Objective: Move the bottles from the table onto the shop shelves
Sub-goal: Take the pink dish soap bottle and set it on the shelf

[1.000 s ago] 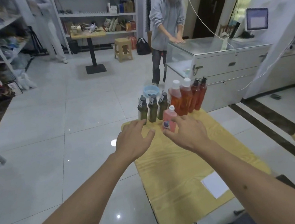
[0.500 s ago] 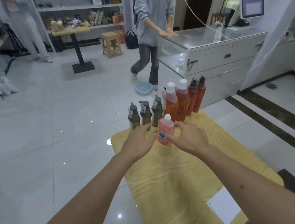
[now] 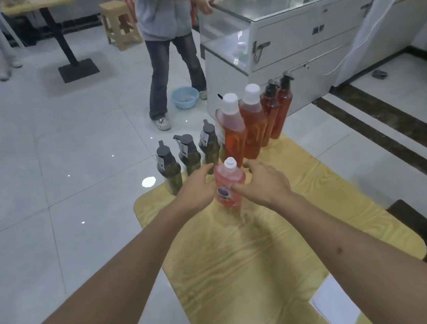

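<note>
Both hands have closed in on the small pink bottle (image 3: 227,184) since half a second ago, when they hung just short of it — the view has also tipped further down and nearer. Closest to the camera, a white sheet of paper (image 3: 335,305) lies on the near right part of the yellow wood-grain table (image 3: 245,264). Further out, the left hand (image 3: 196,187) cups the pink bottle's left side with curled fingers, and the right hand (image 3: 262,183) lies against its right side, thumb across the label; whether either truly grips is hard to tell. The bottle stands upright on the table. Just behind it, three dark green pump bottles (image 3: 189,154) stand in a row at the far left edge, and beside them two orange bottles with white caps (image 3: 245,126), then two red-brown pump bottles (image 3: 278,109) — all upright, close together. Beyond the table, a blue basin (image 3: 185,100) sits on the tiled floor beside a standing person (image 3: 168,33), who leans on a white glass-topped counter (image 3: 285,33). A stool (image 3: 119,23) stands farther back.
</note>
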The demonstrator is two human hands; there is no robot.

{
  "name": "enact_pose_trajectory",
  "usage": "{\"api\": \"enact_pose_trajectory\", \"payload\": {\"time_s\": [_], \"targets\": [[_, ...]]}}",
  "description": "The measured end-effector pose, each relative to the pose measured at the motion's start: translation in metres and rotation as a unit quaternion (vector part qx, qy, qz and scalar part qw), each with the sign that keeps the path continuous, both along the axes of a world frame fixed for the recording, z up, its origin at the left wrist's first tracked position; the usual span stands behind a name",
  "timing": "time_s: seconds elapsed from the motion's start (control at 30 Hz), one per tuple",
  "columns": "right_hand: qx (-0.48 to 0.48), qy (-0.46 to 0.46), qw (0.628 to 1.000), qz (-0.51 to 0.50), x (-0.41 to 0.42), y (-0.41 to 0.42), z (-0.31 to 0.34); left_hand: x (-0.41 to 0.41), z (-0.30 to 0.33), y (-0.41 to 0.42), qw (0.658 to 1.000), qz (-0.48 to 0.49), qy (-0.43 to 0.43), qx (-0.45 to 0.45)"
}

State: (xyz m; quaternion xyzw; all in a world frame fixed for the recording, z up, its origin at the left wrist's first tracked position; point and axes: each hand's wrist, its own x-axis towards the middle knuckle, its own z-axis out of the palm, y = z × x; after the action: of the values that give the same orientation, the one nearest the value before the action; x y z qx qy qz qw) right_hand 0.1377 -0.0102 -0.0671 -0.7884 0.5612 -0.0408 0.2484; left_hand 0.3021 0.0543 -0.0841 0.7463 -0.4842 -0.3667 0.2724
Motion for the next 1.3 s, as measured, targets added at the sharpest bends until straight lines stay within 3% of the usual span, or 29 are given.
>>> {"api": "enact_pose_trajectory", "payload": {"time_s": [0.17,0.33,0.63,1.07,1.3], "targets": [[0.033,-0.009,0.999,-0.006,0.014,-0.017,-0.028,0.007,-0.027,-0.024,1.000,-0.009,-0.008,0.011],[0.016,-0.035,0.999,-0.026,0.022,-0.022,-0.044,0.006,-0.035,-0.030,0.999,0.001,0.047,0.010],[0.048,-0.194,0.980,0.002,0.019,-0.009,-0.015,0.014,-0.002,-0.002,0.990,0.054,0.113,-0.057],[0.054,-0.322,0.930,0.172,0.035,0.078,0.082,0.008,0.095,0.134,0.956,0.195,0.159,-0.154],[0.062,-0.365,0.892,0.260,0.069,0.154,0.134,0.019,0.145,0.233,0.927,0.282,0.137,-0.208]]}}
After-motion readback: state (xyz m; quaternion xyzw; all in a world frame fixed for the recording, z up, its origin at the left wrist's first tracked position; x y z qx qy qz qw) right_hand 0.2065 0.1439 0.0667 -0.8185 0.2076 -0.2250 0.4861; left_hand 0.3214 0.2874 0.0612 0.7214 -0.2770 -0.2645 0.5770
